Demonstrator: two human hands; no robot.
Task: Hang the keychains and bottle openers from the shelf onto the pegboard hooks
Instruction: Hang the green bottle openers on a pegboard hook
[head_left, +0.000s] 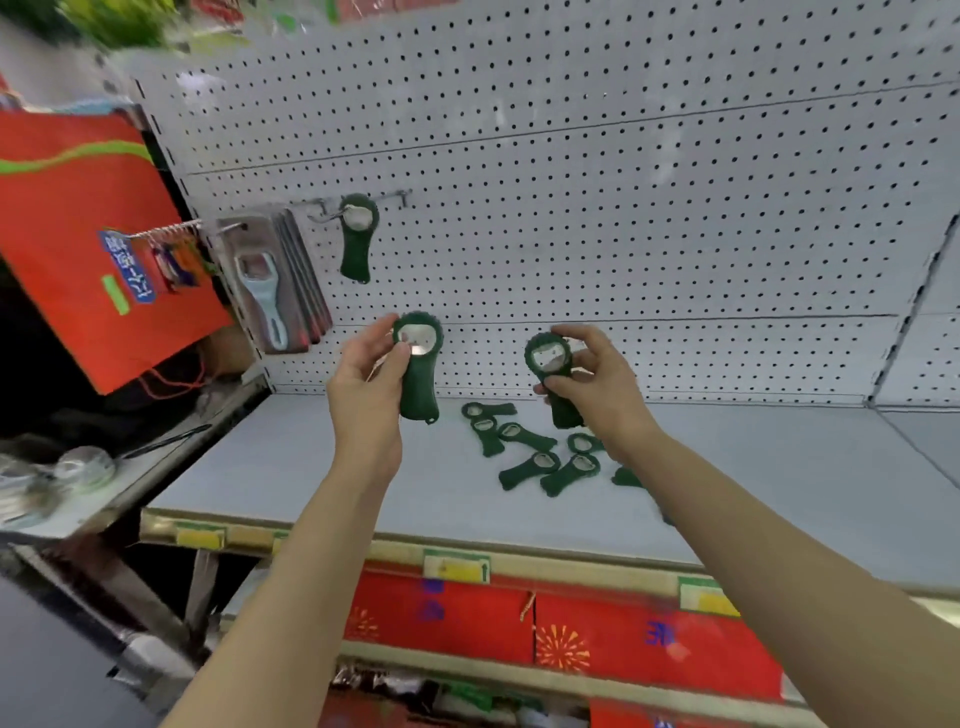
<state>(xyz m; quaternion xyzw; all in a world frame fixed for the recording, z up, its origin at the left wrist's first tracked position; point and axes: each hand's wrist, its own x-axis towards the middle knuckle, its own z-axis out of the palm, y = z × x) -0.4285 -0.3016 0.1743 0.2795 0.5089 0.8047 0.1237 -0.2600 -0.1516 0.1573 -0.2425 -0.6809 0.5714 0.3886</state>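
both hands full, left hand (370, 374) gripping one green opener (418, 366) and right hand (592, 382) another (551, 371) above the shelf (322, 467), so threading the thin hook (332, 210) one-handed could easily miss the hole and drop it

Bright, even overhead store light, soft shadows only. Wide-angle bend curves the pegboard (623, 182) and shelf (322, 467) edge toward the corners. Heavy motion blur top left and left edge; red bag (78, 234) smeared. Centre fairly sharp, slight glare on metal of held bottle openers (418, 364)
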